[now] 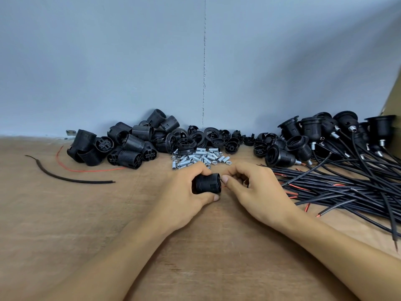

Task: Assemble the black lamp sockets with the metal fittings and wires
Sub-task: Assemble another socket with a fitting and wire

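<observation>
My left hand grips a black threaded lamp socket body lying on its side just above the wooden table. My right hand is right beside the socket's open end, its thumb and forefinger pinching a thin red wire end at that opening. Just behind the hands sits a pile of small metal fittings. Loose socket bodies are heaped at the back left, black caps and rings at the back middle.
Assembled sockets with black wires fill the back right, and their cables spread across the table to the right of my right hand. A loose black cable and a thin red wire lie at the left. A grey wall closes the back.
</observation>
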A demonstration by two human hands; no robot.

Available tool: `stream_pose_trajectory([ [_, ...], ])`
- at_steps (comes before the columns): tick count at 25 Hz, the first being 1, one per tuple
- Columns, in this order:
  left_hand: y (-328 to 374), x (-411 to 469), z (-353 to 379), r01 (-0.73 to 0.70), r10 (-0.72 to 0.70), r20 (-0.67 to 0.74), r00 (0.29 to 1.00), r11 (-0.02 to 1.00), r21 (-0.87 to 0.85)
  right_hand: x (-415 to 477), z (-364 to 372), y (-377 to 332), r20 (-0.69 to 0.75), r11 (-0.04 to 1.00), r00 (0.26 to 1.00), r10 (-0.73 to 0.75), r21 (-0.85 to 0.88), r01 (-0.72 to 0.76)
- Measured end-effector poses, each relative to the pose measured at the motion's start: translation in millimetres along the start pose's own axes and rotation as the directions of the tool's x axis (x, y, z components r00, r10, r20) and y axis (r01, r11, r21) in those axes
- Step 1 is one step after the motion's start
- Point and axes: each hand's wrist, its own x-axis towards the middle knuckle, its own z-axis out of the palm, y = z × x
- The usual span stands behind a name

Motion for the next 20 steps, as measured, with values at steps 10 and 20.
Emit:
stream_pose_trajectory([
  [10,2.4,0.3,0.4,0.035,-0.035,-0.008,0.999,0.999,-0.011,-0.1,-0.9,0.3,0.002,1.0,1.0,0.01,0.02,-0.01],
  [20,4.7,0.1,1.9,0.04,-0.04,-0.019,0.999,0.999,-0.011,-0.3,-0.6,0.9,-0.008,0.999,0.999,0.036,0.02,-0.036],
])
